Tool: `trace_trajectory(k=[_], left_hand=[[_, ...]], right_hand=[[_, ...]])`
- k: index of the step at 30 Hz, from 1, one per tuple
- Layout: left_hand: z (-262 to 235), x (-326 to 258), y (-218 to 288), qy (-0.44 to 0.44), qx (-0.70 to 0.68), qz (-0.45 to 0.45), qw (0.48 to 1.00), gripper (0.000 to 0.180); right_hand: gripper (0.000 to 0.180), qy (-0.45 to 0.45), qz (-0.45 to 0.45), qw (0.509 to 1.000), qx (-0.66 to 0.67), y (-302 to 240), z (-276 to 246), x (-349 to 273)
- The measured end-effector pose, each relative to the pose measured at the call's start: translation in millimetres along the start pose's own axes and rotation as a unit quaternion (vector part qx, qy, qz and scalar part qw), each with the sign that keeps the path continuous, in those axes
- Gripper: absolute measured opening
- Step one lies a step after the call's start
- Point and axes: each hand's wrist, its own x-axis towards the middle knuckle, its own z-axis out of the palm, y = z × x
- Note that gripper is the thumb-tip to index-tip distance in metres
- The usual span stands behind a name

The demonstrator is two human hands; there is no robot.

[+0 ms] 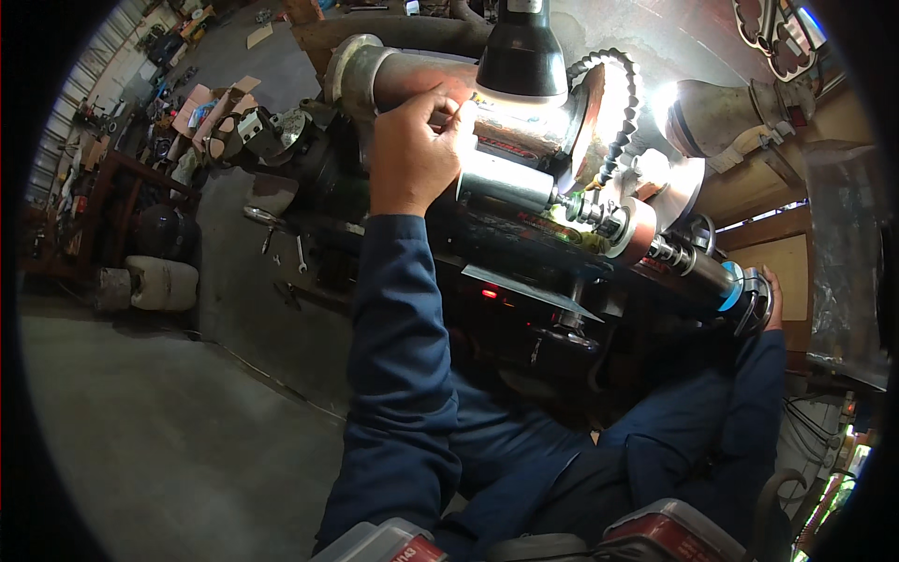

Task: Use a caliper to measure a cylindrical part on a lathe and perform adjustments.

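Note:
My left hand [417, 148] is raised over the machine, below and left of a black lamp [522, 56]. Its thumb and forefinger are pinched together; whatever is between them is too small to make out. Under this hand lie a worn reddish cylindrical housing [421, 80] and a bright metal cylinder [510, 180]. At the far right end of the machine, my right hand [773, 302] is wrapped round a handwheel [755, 302], its fingers partly hidden behind the rim. A blue ring [732, 287] sits just left of that wheel.
A segmented black hose [629, 103] arches behind the spindle. A bright work light [693, 117] shines from the back right. Below the machine is a flat metal plate [524, 288]. Wrenches [302, 255] hang at its left. Cardboard boxes [211, 108] and a pale tank [161, 283] stand further left.

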Motion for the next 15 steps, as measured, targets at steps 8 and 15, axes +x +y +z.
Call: trace_trajectory(k=[8, 15], left_hand=[[-44, -19, -25, 0.309, -0.141, -0.021, 0.940, 0.021], [-68, -75, -30, 0.148, -0.201, -0.326, 0.912, 0.016]], right_hand=[[0.040, 0.459, -0.256, 0.851, 0.011, 86, 35, -63], [0.027, -0.267, -0.278, 0.811, -0.441, 193, 266, -102]])
